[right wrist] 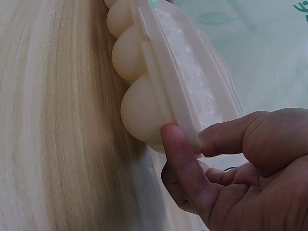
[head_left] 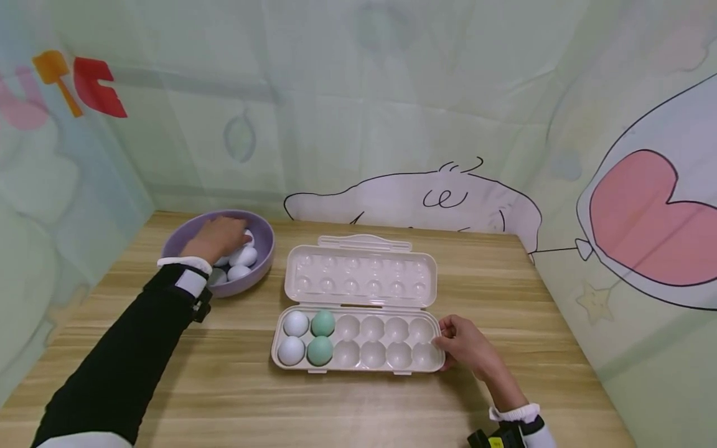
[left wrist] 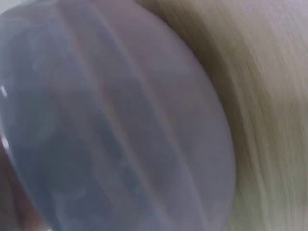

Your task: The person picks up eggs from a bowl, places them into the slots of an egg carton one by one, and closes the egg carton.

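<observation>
My left hand [head_left: 218,238] reaches down into a purple bowl [head_left: 266,255] that holds several white eggs [head_left: 244,256]. Its fingertips are by an egg at the bowl's far right side, and how they lie is hidden. In the left wrist view the bowl's outer wall [left wrist: 159,115] fills most of the picture. With thumb and fingers my right hand [head_left: 467,345] pinches the right end of an open egg carton [head_left: 358,368]. Two white eggs [head_left: 291,351] fill the carton's leftmost column, and two green eggs [head_left: 320,351] sit in the column beside it.
The carton's lid [head_left: 361,277] lies folded back behind its tray. Everything stands on a wooden table [head_left: 358,410], with the bowl at the back left. A printed cloth [head_left: 358,112] hangs behind the table and along its sides.
</observation>
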`<state>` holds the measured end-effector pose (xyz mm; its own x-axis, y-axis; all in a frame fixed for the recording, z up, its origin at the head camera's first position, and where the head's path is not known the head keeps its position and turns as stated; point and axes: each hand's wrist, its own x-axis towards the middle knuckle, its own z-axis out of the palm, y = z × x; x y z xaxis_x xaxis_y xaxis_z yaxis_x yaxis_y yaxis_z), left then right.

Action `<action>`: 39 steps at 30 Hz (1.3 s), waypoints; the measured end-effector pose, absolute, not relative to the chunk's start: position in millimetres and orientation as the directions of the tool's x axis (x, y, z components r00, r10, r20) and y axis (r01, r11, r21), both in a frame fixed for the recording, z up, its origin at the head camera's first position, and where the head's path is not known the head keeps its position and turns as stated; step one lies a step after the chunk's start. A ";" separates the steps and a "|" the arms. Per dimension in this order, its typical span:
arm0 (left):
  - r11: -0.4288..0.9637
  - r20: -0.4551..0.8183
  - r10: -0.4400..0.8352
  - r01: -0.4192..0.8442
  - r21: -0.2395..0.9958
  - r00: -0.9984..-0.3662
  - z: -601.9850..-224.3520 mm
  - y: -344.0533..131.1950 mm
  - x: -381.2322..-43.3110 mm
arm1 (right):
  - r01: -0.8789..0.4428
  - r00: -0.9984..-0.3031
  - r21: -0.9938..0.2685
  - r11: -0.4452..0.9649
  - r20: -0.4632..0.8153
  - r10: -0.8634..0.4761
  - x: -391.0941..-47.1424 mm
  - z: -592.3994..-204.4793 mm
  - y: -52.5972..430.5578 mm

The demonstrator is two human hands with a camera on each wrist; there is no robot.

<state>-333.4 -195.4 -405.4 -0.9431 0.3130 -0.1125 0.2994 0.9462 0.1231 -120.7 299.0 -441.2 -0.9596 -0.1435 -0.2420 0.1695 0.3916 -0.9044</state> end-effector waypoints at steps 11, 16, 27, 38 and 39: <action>0.920 -0.086 0.333 0.303 0.251 -0.939 -404.9 -190.1 -332.8 | 0.149 -0.961 -0.903 0.402 -0.229 -0.158 -123.0 -440.9 297.8; 0.911 -0.112 0.330 0.284 0.300 -0.937 -404.0 -186.6 -333.2 | 0.151 -0.960 -0.902 0.405 -0.232 -0.157 -123.1 -441.0 296.6; 0.886 -0.039 0.364 0.333 0.323 -0.930 -392.0 -192.3 -329.0 | 0.165 -0.959 -0.902 0.398 -0.241 -0.150 -122.2 -438.5 295.6; 0.834 0.118 0.411 0.425 0.351 -0.904 -353.2 -177.2 -309.3 | 0.187 -0.957 -0.895 0.405 -0.258 -0.130 -120.7 -438.6 296.7; 0.830 0.127 0.415 0.432 0.353 -0.901 -349.0 -174.8 -306.9 | 0.186 -0.957 -0.896 0.404 -0.258 -0.132 -120.6 -439.0 296.9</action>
<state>-306.9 -174.8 -349.0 -0.9011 0.4146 0.1267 0.4316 0.8301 0.3531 -120.6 296.9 -439.0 -0.9570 -0.1325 -0.2581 0.1858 0.4035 -0.8959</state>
